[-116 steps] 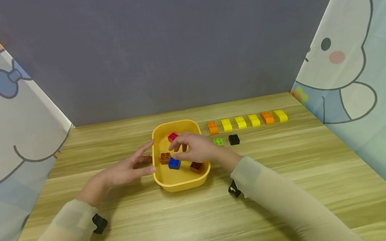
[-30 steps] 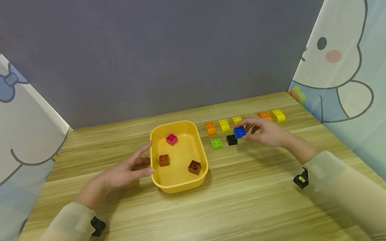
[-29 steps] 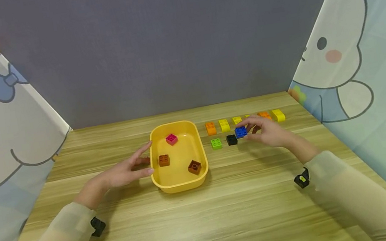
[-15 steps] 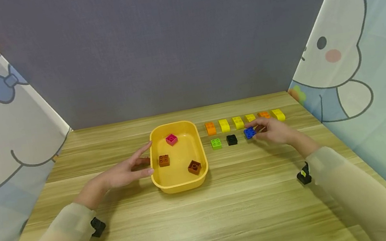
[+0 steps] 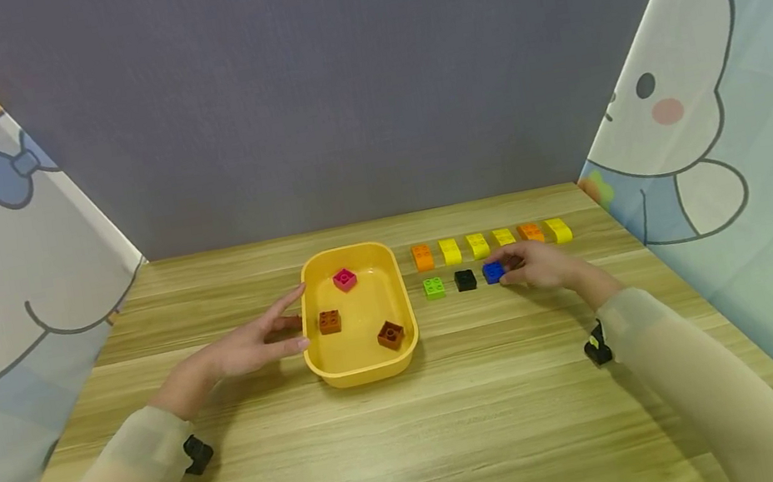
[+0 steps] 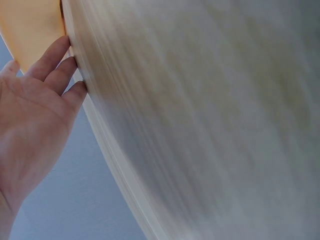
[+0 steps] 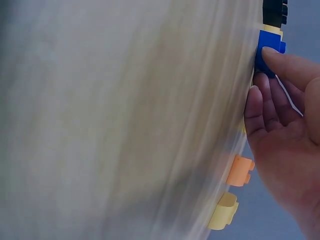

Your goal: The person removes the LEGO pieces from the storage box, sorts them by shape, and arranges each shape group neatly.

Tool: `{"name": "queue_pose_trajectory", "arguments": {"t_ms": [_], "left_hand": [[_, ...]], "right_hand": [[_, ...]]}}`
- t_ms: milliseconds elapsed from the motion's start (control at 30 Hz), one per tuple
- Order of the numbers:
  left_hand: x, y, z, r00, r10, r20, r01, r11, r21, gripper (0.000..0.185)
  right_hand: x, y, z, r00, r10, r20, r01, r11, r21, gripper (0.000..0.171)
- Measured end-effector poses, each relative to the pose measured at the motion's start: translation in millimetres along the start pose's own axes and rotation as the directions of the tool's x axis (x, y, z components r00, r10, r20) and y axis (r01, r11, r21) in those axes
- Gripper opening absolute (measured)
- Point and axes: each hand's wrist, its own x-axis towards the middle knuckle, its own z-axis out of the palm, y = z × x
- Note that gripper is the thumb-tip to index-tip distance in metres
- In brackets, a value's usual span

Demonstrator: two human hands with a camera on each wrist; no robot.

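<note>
My right hand (image 5: 512, 269) rests on the table and pinches a blue brick (image 5: 493, 272), which sits right of a black brick (image 5: 465, 280) and a green brick (image 5: 433, 287). In the right wrist view the thumb of my right hand (image 7: 260, 75) lies on the blue brick (image 7: 267, 50), the fingers curled beside it. My left hand (image 5: 293, 321) is flat with straight fingers touching the left wall of a yellow tub (image 5: 364, 367). The left wrist view shows my left hand's (image 6: 60, 65) fingertips against the yellow tub (image 6: 30, 25). A pink brick (image 5: 344, 279) and two brown bricks (image 5: 328, 322) (image 5: 390, 334) lie inside.
A row of several orange and yellow bricks (image 5: 477, 245) lies behind the right hand, from an orange brick (image 5: 423, 256) to a yellow brick (image 5: 558, 230). Cartoon curtains stand at both sides and a grey wall (image 5: 332, 89) at the back. The wooden table (image 5: 419, 446) runs toward me.
My right hand carried the blue brick from the tub to the right and set it down beside the black brick. My left hand stayed against the tub.
</note>
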Motion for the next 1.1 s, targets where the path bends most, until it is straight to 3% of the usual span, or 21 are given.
{"name": "queue_pose_trajectory", "arguments": {"t_ms": [900, 1100], "left_hand": [[-2.7, 0.9, -0.9, 1.0, -0.007, -0.003, 0.007, 1.0, 0.007, 0.096], [-2.1, 0.8, -0.6, 1.0, -0.006, -0.002, 0.006, 1.0, 0.011, 0.096]], "right_hand": [[3.4, 0.0, 0.6, 1.0, 0.003, 0.031, -0.004, 0.999, 0.046, 0.048], [-1.6, 2.2, 0.3, 1.0, -0.02, 0.006, 0.019, 0.999, 0.043, 0.058]]}}
